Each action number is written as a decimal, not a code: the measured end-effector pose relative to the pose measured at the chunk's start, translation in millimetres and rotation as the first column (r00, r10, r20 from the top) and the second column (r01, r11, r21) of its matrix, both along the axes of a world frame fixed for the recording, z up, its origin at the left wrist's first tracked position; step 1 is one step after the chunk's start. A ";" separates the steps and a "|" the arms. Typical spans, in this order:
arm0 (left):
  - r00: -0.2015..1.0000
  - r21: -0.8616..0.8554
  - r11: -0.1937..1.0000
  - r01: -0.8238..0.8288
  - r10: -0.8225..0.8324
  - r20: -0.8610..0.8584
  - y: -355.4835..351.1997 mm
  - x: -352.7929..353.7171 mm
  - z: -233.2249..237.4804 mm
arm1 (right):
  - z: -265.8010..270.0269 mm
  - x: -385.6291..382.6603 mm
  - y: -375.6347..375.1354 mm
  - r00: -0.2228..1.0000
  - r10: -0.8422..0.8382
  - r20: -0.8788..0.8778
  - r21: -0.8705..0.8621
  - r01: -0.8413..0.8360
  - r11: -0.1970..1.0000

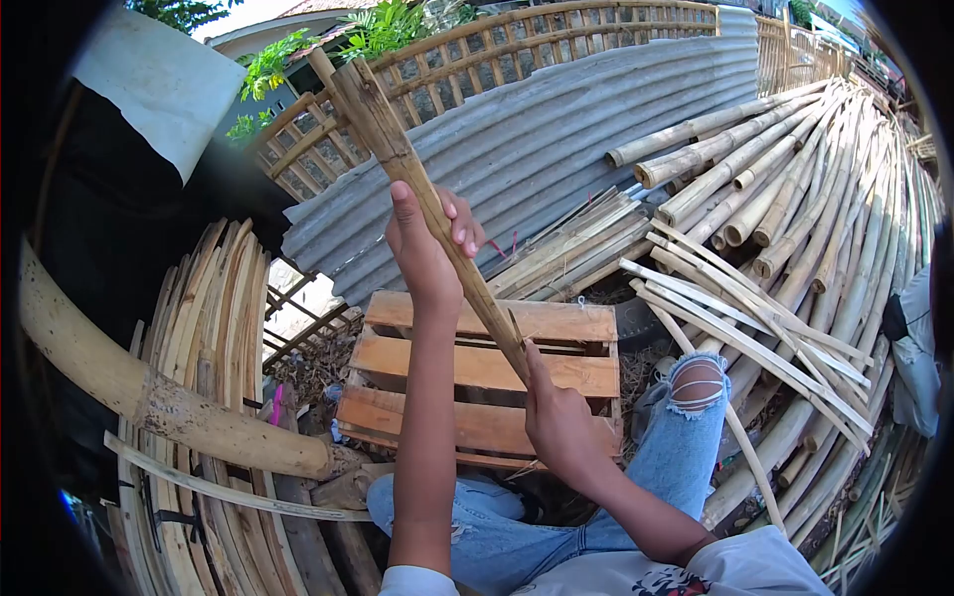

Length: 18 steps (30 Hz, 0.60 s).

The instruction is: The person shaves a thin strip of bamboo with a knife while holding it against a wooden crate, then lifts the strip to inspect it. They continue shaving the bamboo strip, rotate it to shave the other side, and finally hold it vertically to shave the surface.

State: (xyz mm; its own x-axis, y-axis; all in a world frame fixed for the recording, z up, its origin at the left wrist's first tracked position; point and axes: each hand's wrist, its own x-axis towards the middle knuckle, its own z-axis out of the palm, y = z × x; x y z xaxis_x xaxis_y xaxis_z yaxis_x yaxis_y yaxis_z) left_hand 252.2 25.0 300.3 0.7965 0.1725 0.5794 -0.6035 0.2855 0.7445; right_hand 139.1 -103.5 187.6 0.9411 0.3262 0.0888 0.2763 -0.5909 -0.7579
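My left hand is wrapped round a long split bamboo piece, its thumb pointing up along one side. The piece slants from the upper left, where its end looks forked, down to my right hand. That hand is closed at the lower end, its index finger stretched along the bamboo. A thin dark pointed blade, apparently a knife, shows just above the fingertip against the bamboo; its handle is hidden in my right hand. Below the bamboo stands a slatted wooden crate.
Bamboo poles and pale split strips are heaped at the right. More strips stand bundled at the left, beside a thick bamboo pole. Corrugated metal sheeting and a bamboo fence run behind. Another person's leg shows at the right edge.
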 end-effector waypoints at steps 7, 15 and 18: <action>0.998 0.000 1.000 0.027 -0.027 0.050 -7.5 4.0 -3.3 | 1.2 17.0 -13.5 0.997 0.034 -0.070 0.062 -0.030 0.998; 0.994 0.012 0.995 -0.097 0.096 0.055 -13.3 1.9 -2.2 | -4.6 -2.5 -3.1 0.988 -0.010 -0.154 -0.003 0.009 1.000; 0.988 0.032 0.990 -0.140 0.138 0.070 -10.4 2.0 -2.5 | -34.1 -2.3 -9.0 0.982 -0.006 -0.190 0.055 0.017 0.998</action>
State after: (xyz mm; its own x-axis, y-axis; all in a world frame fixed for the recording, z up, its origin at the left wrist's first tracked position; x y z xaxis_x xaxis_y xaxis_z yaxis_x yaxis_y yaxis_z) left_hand 254.1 14.5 297.8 0.7253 0.2563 0.6390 -0.6845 0.1682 0.7094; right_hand 136.8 -112.5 153.5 0.9463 0.3146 -0.0740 0.1176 -0.5483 -0.8280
